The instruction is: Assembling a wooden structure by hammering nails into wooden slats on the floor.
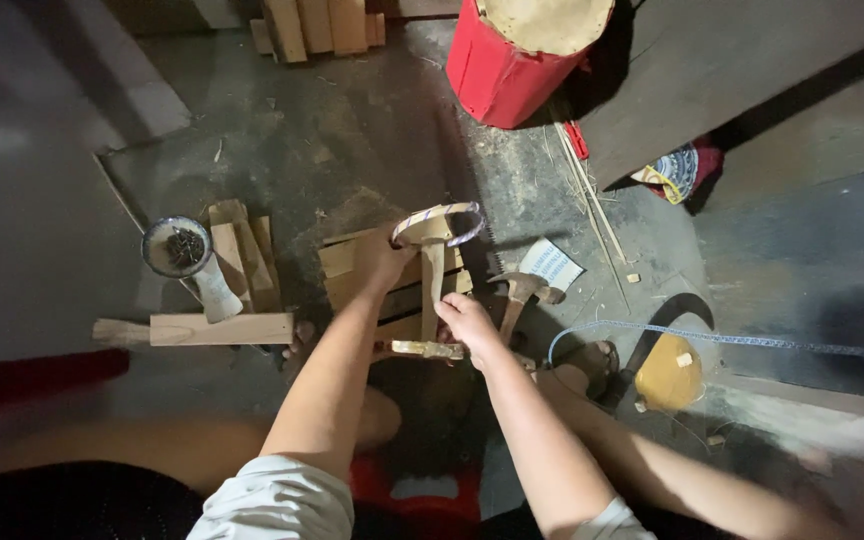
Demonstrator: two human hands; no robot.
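I am seeing my left hand (pixel 380 262) gripping the wooden frame (pixel 432 262) by its ringed top, fingers closed around it; my right hand (pixel 467 322) is pinching its lower crossbar, beside the hammer (pixel 518 296).

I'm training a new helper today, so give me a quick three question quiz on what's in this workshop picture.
1. True or false: the left hand rests at the top of the wooden piece, next to its curved band.
2. Multiple choice: what lies on the floor just right of the right hand? A) a hammer B) a paint brush C) a drill
3. Fill in: the small bowl left of the stacked wooden slats holds dark ____.

Key: 1 true. 2 A, the hammer. 3 nails, as far as the picture shows.
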